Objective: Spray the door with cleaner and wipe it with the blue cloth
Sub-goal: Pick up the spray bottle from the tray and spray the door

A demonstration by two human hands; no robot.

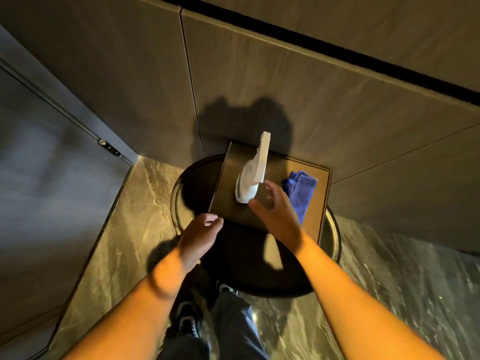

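A white spray bottle [253,172] stands on a dark square tray [320,201], its nozzle pointing away from me. A folded blue cloth [301,189] lies on the tray to the bottle's right. My right hand [276,211] hovers open just in front of the bottle, fingers spread, touching nothing that I can see. My left hand [201,235] is at the tray's near left corner with the fingers curled; whether it grips the corner I cannot tell. The door [52,157], a dark panel with a hinge, is at the left.
The tray rests on a round dark table [181,188] against a wood-panelled wall [285,81]. A stone-patterned floor [135,216] surrounds it. My legs and shoes [187,318] are below, close to the table.
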